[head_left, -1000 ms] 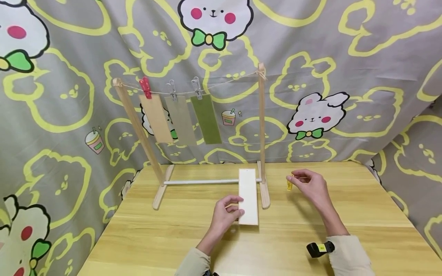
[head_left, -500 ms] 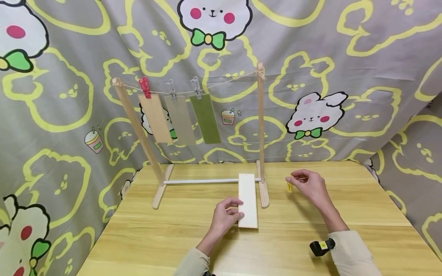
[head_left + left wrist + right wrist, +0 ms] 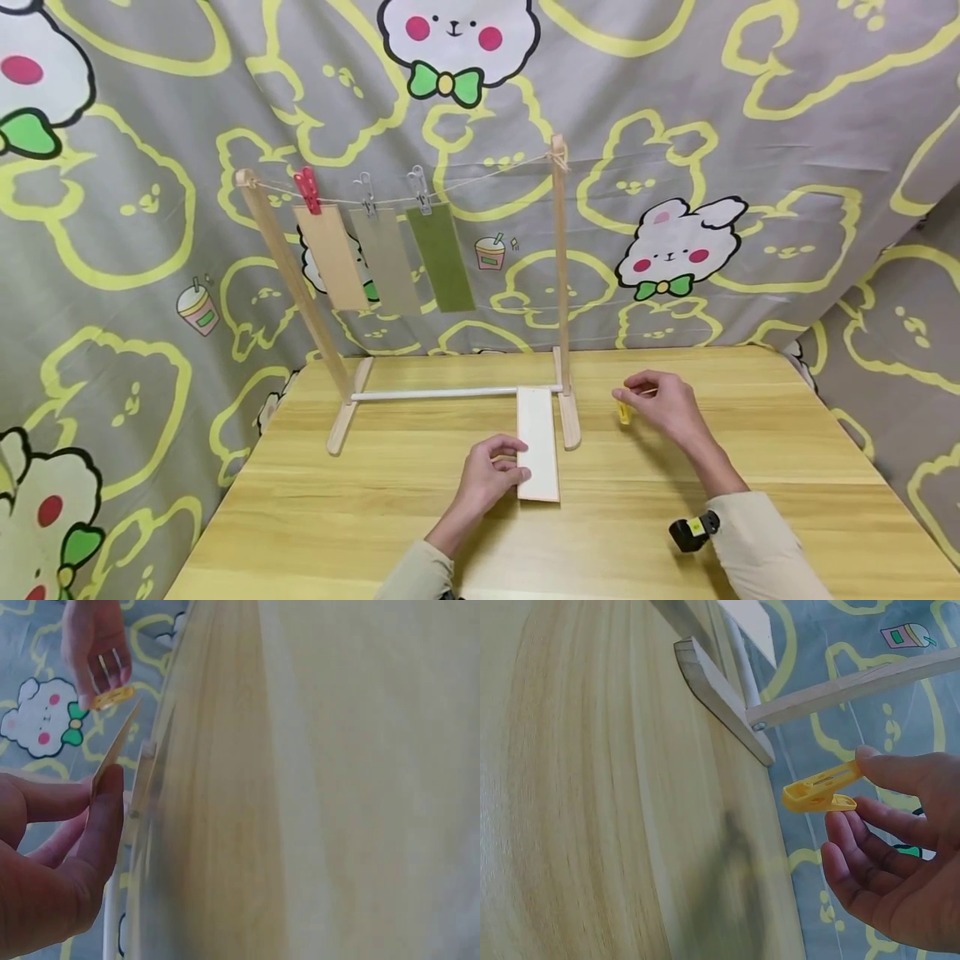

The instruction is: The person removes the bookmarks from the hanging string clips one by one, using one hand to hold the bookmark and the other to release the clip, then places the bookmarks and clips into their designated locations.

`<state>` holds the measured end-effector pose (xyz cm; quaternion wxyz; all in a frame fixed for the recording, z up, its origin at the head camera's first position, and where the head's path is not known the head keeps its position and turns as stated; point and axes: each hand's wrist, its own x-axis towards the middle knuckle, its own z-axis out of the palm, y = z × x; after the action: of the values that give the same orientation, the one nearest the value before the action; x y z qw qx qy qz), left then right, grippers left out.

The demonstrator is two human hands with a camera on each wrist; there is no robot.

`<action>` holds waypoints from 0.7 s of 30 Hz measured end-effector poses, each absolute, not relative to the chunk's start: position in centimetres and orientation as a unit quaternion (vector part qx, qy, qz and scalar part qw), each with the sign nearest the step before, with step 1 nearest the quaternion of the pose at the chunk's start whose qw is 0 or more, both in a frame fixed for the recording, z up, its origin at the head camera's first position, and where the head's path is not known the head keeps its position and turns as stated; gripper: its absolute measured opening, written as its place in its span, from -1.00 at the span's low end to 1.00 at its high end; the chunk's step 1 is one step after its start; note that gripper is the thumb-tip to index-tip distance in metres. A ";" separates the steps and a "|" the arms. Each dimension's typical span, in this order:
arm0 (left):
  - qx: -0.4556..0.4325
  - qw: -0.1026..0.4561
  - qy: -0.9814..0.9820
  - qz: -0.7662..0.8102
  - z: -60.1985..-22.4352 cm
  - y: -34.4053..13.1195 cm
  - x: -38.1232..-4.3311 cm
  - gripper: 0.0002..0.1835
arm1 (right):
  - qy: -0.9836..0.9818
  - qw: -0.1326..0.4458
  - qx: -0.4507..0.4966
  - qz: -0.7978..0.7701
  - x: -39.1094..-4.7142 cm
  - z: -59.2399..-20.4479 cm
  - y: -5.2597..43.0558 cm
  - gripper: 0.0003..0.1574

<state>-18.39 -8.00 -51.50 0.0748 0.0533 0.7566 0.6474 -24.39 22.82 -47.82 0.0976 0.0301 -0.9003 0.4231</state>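
Observation:
My left hand (image 3: 489, 475) pinches a white rectangular card (image 3: 538, 446) by its left edge, with the thumb on its face and the fingers behind. Seen edge-on in the left wrist view, the card (image 3: 114, 748) stands tilted above the table. To the right, my right hand (image 3: 663, 404) holds a yellow clothespin (image 3: 624, 412) by its handle ends. In the right wrist view the clothespin (image 3: 821, 787) sits between thumb and fingertips, its tip pointing away from the palm. A gap separates the clothespin from the card.
Behind the card stands a wooden rack (image 3: 562, 275) with a string (image 3: 495, 177) across its top. A red clothespin (image 3: 307, 190) and two clear ones hold a tan card (image 3: 332, 258), a grey card (image 3: 386, 262) and a green card (image 3: 441, 258). A patterned curtain (image 3: 810, 167) hangs behind.
The white card has come lower and slightly nearer to me, in the left hand. The right hand has tilted the yellow clothespin a little and shifted slightly left. The head view has shifted slightly.

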 end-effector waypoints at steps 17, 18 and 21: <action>0.052 0.112 0.759 0.639 -51.2 -8.2 -18.6 -0.68 | -0.912 0.066 0.039 0.403 -24.7 -48.1 21.9 -0.59; 0.052 0.115 0.759 0.639 -51.2 -8.2 -18.6 -0.68 | -0.913 0.063 0.039 0.401 -24.7 -48.2 21.9 -0.60; 0.054 0.118 0.762 0.634 -51.3 -8.2 -18.6 -0.68 | -0.917 0.052 0.037 0.394 -24.8 -48.4 21.6 -0.62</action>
<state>-18.62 -8.17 -51.28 0.1176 0.0535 0.7624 0.6340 -24.84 21.61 -48.41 0.0521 0.0375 -0.9169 0.3940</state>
